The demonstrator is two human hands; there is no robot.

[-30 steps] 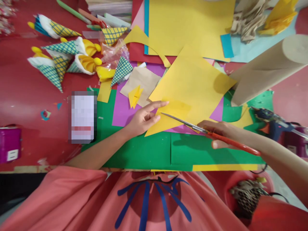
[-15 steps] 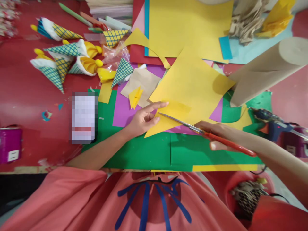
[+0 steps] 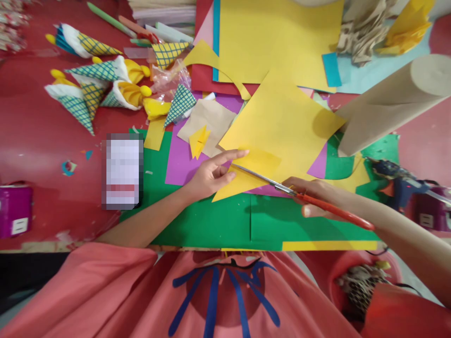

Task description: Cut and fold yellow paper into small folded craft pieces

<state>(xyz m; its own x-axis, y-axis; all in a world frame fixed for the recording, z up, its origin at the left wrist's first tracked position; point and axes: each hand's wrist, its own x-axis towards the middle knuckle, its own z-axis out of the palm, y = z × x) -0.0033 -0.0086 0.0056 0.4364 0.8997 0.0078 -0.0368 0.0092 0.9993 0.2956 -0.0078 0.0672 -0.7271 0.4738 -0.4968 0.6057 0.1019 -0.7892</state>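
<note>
A large sheet of yellow paper (image 3: pixel 278 117) lies tilted in front of me, with a cut running in from its lower left edge. My left hand (image 3: pixel 213 176) holds the sheet there, index finger stretched along the upper part and thumb by the lower flap. In my right hand (image 3: pixel 313 195) is a pair of scissors (image 3: pixel 338 213) with red-orange handles. Its long metal blades point left along the cut, their tips near my left thumb, and look almost closed. A small folded yellow paper piece (image 3: pixel 199 142) rests left of the sheet on brown paper (image 3: pixel 211 117).
Green sheets (image 3: pixel 211 225) and purple paper (image 3: pixel 181 162) lie beneath. Several paper ice cream cones (image 3: pixel 93 91) lie at upper left, above a phone (image 3: pixel 122 171). A brown paper roll (image 3: pixel 391 105) and a glue gun (image 3: pixel 405 185) are at right. Stacked yellow sheets (image 3: pixel 278 37) lie behind.
My right thumb has moved slightly left and up, and the scissors have shifted a little. My left hand keeps its place on the yellow paper.
</note>
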